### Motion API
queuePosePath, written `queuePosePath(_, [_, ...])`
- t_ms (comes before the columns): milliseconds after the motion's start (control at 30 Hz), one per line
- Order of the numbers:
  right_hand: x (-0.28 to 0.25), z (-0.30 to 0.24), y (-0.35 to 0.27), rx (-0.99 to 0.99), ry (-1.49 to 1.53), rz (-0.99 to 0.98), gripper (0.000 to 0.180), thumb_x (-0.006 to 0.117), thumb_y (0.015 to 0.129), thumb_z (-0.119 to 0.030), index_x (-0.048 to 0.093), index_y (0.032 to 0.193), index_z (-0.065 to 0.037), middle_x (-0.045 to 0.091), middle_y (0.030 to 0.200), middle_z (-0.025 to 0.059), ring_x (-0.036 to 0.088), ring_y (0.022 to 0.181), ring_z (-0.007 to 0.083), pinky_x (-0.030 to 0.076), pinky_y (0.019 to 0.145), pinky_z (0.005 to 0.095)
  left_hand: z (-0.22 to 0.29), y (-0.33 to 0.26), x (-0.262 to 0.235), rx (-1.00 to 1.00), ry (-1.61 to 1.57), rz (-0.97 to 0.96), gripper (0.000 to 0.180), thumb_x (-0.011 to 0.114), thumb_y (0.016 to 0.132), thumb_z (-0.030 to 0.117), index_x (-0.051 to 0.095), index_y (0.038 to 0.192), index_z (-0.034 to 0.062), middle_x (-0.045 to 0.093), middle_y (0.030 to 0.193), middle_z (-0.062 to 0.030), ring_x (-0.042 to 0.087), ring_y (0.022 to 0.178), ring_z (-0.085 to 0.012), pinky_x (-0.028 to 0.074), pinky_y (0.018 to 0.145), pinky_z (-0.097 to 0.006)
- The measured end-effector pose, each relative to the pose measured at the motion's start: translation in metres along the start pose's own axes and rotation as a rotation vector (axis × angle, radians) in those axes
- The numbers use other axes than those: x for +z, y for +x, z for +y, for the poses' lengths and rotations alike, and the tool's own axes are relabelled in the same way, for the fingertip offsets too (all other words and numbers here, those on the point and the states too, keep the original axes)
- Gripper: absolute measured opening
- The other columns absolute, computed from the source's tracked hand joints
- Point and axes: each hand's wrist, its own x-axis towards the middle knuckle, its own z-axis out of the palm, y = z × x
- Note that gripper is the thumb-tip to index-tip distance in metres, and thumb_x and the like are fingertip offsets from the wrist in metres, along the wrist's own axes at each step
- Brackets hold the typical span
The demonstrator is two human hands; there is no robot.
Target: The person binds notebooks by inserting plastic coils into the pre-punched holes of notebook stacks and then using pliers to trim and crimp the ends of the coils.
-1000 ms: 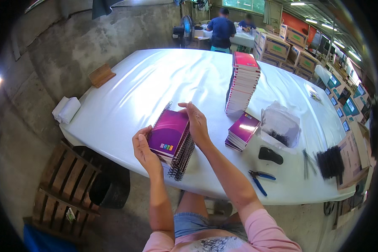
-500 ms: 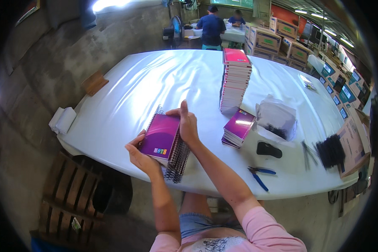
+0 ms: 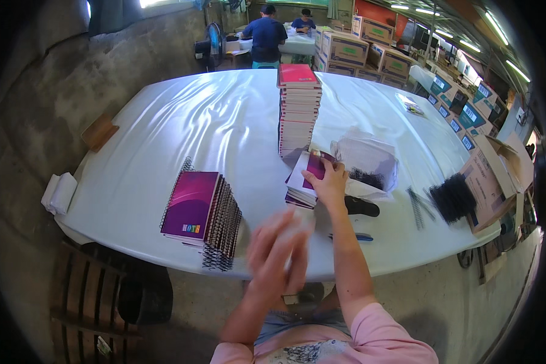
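Right hand (image 3: 330, 182) rests flat, fingers spread, on short notebook pile (image 3: 303, 182); left hand (image 3: 276, 255) blurred, open, empty, near table (image 3: 224, 121) edge.

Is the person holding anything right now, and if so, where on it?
The right hand rests on top of the low pile of purple notebooks, fingers at its upper edge; whether it grips one cannot be told. The left hand is blurred and holds nothing.

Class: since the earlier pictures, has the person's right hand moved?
Yes. The right hand left the spiral-bound stack and went right, onto the short purple pile below the tall stack.
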Motion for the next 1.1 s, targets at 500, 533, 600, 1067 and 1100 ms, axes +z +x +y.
queuePosePath(500, [-0.006, 0.036, -0.009, 0.322, 0.733, -0.081, 0.081, 0.062, 0.082, -0.003, 0.011, 0.145, -0.009, 0.056, 0.116, 0.0204, 0.058, 0.102, 0.0272, 0.045, 0.089, 0.0351, -0.096, -0.008, 0.115, -0.64, 0.171, -0.699, 0.061, 0.034, 0.091, 0.06, 0.045, 0.135, 0.0193, 0.034, 0.146, 0.0026, 0.013, 0.14, -0.0298, 0.003, 0.1, -0.07])
queuePosePath(533, [-0.021, 0.026, -0.012, 0.286, 0.764, 0.007, 0.083, 0.062, 0.082, -0.001, 0.01, 0.146, -0.012, 0.059, 0.11, 0.0186, 0.061, 0.095, 0.0262, 0.047, 0.085, 0.0346, -0.097, -0.006, 0.113, -0.632, 0.21, -0.749, 0.064, 0.032, 0.09, 0.062, 0.04, 0.138, 0.0203, 0.032, 0.147, 0.0021, 0.012, 0.141, -0.0297, 0.001, 0.099, -0.07])
queuePosePath(600, [-0.051, 0.015, -0.02, 0.12, 0.786, 0.061, 0.083, 0.061, 0.082, -0.001, 0.01, 0.146, -0.013, 0.06, 0.108, 0.0184, 0.062, 0.093, 0.0257, 0.047, 0.084, 0.0343, -0.098, -0.009, 0.109, -0.603, 0.188, -0.682, 0.065, 0.032, 0.09, 0.063, 0.037, 0.14, 0.0205, 0.03, 0.148, 0.0006, 0.011, 0.141, -0.0298, 0.001, 0.1, -0.07])
queuePosePath(1067, [-0.11, 0.06, -0.094, -0.216, 0.656, -0.53, 0.079, 0.076, 0.064, -0.004, 0.041, 0.134, -0.013, 0.059, 0.115, 0.0081, 0.058, 0.093, 0.0202, 0.048, 0.079, 0.0335, -0.022, -0.09, 0.09, -0.327, 0.388, -0.416, 0.057, 0.076, 0.06, 0.053, 0.06, 0.097, 0.0126, 0.049, 0.104, -0.0078, 0.045, 0.112, -0.0272, 0.004, 0.101, -0.066])
queuePosePath(1100, [-0.12, 0.079, -0.085, -0.238, 0.59, -0.391, 0.075, 0.076, 0.065, -0.004, 0.043, 0.132, -0.012, 0.058, 0.117, 0.0081, 0.057, 0.095, 0.0204, 0.047, 0.08, 0.0344, -0.021, -0.09, 0.088, -0.336, 0.373, -0.411, 0.057, 0.076, 0.06, 0.053, 0.06, 0.097, 0.0126, 0.049, 0.104, -0.0078, 0.045, 0.112, -0.0272, 0.004, 0.101, -0.066])
